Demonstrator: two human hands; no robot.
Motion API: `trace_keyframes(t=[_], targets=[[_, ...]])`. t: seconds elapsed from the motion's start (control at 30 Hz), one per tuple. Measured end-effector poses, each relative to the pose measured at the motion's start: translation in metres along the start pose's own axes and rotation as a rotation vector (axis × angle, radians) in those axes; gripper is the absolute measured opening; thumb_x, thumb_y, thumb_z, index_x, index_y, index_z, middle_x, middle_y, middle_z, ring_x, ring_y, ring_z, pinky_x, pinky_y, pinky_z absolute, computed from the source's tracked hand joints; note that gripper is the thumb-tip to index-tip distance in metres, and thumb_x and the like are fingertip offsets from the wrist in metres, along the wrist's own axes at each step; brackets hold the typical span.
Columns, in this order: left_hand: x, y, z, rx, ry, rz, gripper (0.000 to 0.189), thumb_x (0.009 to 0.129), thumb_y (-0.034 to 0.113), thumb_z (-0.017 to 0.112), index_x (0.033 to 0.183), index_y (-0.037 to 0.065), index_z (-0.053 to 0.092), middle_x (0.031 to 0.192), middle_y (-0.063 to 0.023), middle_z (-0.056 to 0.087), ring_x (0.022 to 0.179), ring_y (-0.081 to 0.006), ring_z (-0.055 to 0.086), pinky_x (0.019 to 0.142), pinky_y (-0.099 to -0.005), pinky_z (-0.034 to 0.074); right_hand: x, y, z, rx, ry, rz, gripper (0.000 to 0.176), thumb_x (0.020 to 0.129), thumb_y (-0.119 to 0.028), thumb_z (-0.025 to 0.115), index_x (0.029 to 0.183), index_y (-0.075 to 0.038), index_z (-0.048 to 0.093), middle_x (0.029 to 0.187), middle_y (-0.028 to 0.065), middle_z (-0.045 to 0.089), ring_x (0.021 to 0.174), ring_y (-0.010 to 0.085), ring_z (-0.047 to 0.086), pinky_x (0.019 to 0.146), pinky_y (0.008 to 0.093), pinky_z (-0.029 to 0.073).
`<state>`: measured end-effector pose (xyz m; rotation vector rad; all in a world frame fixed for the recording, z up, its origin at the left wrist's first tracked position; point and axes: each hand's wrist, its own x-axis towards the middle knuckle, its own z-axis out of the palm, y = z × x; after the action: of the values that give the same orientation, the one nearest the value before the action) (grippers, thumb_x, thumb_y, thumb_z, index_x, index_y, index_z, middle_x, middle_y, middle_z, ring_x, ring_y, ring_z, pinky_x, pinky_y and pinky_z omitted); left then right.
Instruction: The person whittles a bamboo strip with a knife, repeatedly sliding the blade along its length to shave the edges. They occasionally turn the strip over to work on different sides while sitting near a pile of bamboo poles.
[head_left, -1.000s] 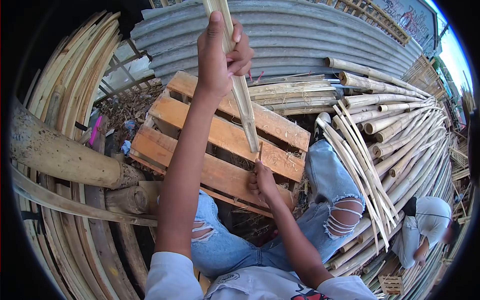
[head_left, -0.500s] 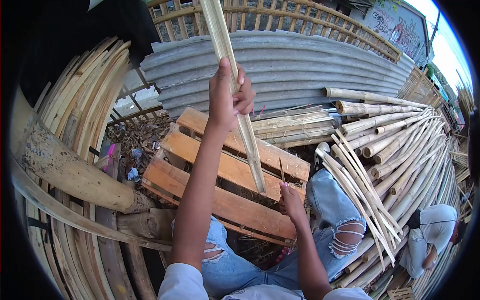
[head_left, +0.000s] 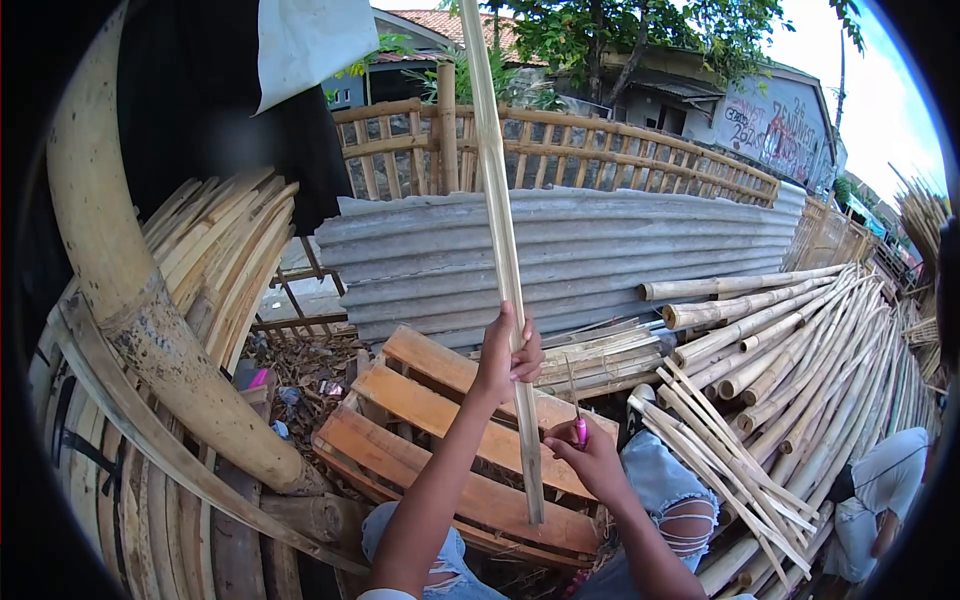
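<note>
My left hand (head_left: pixel 503 357) is closed around a long split bamboo slat (head_left: pixel 494 160), which stands almost upright with its hollow inner side showing. The slat's lower end overlaps the orange-brown wooden slatted bench (head_left: pixel 440 445) in front of my knees. In my right hand (head_left: pixel 598 465) is a knife (head_left: pixel 581 430) with a pink handle, its narrow blade pointing up. That hand is just right of the slat's lower part, its thumb side close to the slat's edge.
Bamboo poles (head_left: pixel 760 360) lie piled to the right, with thin strips (head_left: pixel 735 450) on top. Split bamboo (head_left: pixel 215 260) and a thick bamboo post (head_left: pixel 150 310) stand left. Corrugated sheeting (head_left: pixel 560 250) runs behind the bench. Another person (head_left: pixel 880 490) bends at the far right.
The view has tilted upward, showing more fence and trees. The bamboo slat is more upright now. My right hand has turned so the knife's pink handle shows, close beside the slat.
</note>
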<state>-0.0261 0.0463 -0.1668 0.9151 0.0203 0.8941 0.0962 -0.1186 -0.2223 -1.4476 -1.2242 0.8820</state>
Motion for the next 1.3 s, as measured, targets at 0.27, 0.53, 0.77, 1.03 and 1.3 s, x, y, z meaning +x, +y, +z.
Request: trace_keyframes(t=[0.27,0.53,0.77,1.03,1.3], targets=[[-0.007,-0.015,0.016,-0.056,0.063,0.007,0.060,0.091,0.069,0.025,0.078,0.012,0.040,0.047,0.0037,0.024,0.033,-0.0053,0.018,0.032,-0.0198,0.017,0.042,-0.073,-0.034,-0.303,-0.107,-0.216,0.030,0.085,-0.023,0.068,0.092,0.004,0.056,0.086,0.0173,0.065,0.078,0.0239,0.065,0.069,0.0343,0.051],[-0.003,-0.027,0.026,0.033,0.158,-0.034,0.061,0.090,0.071,0.027,0.078,0.013,0.042,0.048,0.0042,0.024,0.032,-0.0054,0.018,0.033,-0.0201,0.017,0.080,-0.061,-0.038,0.235,-0.019,-0.308,0.013,0.088,-0.010,0.064,0.086,-0.002,0.054,0.083,0.0059,0.061,0.077,0.0116,0.060,0.066,0.0277,0.053],[0.001,-0.034,0.029,0.001,0.152,-0.106,0.061,0.090,0.070,0.026,0.078,0.013,0.042,0.046,0.0045,0.025,0.032,-0.0046,0.016,0.031,-0.0195,0.015,0.071,-0.041,-0.039,0.202,-0.019,-0.216,0.022,0.087,-0.016,0.068,0.091,0.002,0.056,0.084,0.0080,0.063,0.076,0.0112,0.061,0.065,0.0259,0.052],[0.014,-0.039,0.027,0.005,0.070,-0.202,0.061,0.091,0.070,0.025,0.073,0.015,0.041,0.045,0.0057,0.026,0.031,-0.0035,0.017,0.031,-0.0186,0.015,0.077,-0.049,-0.047,0.155,-0.030,-0.305,0.024,0.091,-0.016,0.061,0.104,0.003,0.055,0.091,0.0079,0.063,0.084,0.0108,0.058,0.075,0.0275,0.048],[0.045,-0.038,0.040,0.032,-0.057,-0.389,0.060,0.090,0.070,0.029,0.073,0.015,0.042,0.043,0.0058,0.024,0.029,-0.0037,0.019,0.029,-0.0182,0.016,0.099,-0.050,-0.067,0.192,0.075,-0.369,0.025,0.091,-0.011,0.060,0.082,-0.006,0.037,0.106,0.0157,0.061,0.088,0.0116,0.057,0.084,0.0302,0.046]])
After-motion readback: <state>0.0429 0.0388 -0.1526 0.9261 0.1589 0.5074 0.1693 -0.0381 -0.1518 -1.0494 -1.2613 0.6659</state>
